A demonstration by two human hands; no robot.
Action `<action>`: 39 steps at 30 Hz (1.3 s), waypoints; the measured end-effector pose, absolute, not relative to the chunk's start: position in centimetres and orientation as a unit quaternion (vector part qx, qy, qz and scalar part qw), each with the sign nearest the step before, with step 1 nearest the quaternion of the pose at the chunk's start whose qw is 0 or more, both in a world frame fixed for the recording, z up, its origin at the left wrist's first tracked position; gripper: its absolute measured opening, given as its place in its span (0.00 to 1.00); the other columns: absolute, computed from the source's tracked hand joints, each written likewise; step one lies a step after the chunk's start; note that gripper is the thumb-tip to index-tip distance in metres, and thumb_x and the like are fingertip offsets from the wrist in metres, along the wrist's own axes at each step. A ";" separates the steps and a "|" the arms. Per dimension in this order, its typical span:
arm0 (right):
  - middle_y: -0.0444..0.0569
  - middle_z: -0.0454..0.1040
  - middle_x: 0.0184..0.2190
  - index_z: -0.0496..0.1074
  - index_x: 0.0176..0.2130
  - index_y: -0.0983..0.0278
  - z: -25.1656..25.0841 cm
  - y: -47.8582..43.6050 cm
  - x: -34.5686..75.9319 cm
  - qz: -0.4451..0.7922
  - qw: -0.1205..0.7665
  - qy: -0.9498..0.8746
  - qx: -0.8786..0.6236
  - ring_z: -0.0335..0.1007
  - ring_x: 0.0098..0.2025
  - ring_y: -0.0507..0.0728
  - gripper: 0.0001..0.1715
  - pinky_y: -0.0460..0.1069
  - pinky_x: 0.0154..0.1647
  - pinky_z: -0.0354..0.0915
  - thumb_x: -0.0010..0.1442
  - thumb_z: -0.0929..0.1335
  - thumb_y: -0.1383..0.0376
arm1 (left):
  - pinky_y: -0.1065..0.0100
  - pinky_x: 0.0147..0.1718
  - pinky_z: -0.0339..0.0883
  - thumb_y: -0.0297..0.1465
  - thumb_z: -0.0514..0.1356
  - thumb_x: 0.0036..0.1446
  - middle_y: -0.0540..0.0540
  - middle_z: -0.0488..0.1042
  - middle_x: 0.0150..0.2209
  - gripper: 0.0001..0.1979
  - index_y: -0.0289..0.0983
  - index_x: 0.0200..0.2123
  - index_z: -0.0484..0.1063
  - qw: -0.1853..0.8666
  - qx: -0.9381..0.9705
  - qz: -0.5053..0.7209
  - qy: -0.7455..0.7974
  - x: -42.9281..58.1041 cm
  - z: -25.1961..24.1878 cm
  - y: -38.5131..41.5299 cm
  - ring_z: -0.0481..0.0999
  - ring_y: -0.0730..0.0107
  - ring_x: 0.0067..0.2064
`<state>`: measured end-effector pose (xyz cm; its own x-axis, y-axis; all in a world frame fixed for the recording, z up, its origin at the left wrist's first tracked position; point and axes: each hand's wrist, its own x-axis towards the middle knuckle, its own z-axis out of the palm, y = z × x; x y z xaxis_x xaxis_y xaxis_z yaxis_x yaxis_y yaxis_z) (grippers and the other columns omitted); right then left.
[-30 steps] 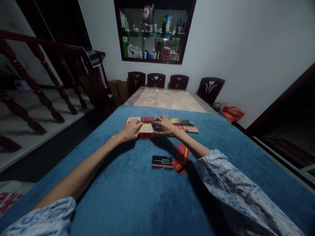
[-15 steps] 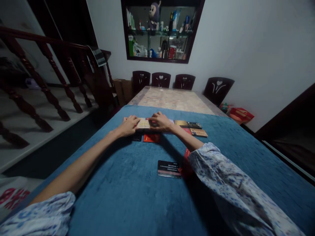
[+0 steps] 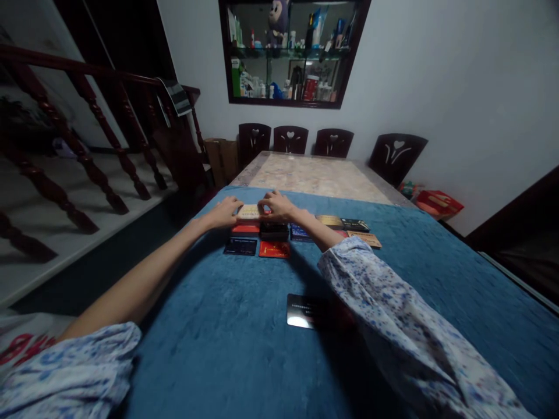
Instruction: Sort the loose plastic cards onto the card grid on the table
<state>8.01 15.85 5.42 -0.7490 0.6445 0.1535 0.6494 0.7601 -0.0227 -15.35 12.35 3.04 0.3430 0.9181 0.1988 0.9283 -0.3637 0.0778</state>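
Note:
A cream card (image 3: pixel 248 212), perhaps the top of a small stack, lies between my two hands at the far end of the card rows. My left hand (image 3: pixel 223 213) has its curled fingers at the card's left edge. At its right edge are the bent fingers and thumb of my right hand (image 3: pixel 279 206). Just nearer to me sit a red card (image 3: pixel 245 228) and a dark stack of cards (image 3: pixel 274 231). In front of these lie a dark blue card (image 3: pixel 240 247) and an orange-red card (image 3: pixel 274 250). Blue cards (image 3: pixel 300 233) are partly hidden by my right forearm.
To the right are a gold card (image 3: pixel 329 220), a black card (image 3: pixel 355 224) and a tan card (image 3: pixel 364 239). A black card with a glare (image 3: pixel 305 311) lies nearer me, on the blue cloth (image 3: pixel 209 326). Chairs (image 3: pixel 290 139) stand around the table's far end.
Both hands have shifted away from me with the cream card, uncovering the red card and dark stack. My right sleeve has come over the red item beside the near black card.

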 end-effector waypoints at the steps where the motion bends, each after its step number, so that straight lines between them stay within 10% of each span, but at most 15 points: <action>1: 0.57 0.69 0.52 0.77 0.47 0.61 5.3 16.2 7.7 -0.016 0.073 -0.934 -0.348 0.57 0.55 0.66 0.19 0.54 0.47 0.60 0.60 0.70 0.53 | 0.58 0.52 0.65 0.31 0.57 0.53 0.41 0.71 0.49 0.20 0.39 0.51 0.74 0.025 -0.821 -0.111 -0.559 -15.7 2.9 12.8 0.69 0.55 0.53; 39: 0.52 0.80 0.49 0.80 0.45 0.58 3.3 20.1 4.7 -0.001 -0.037 -0.920 -0.390 0.72 0.52 0.62 0.16 0.50 0.50 0.66 0.58 0.70 0.59 | 0.67 0.43 0.66 0.35 0.61 0.49 0.42 0.78 0.44 0.19 0.38 0.45 0.78 -0.067 -0.840 -0.051 -0.535 -16.9 1.1 17.7 0.75 0.61 0.44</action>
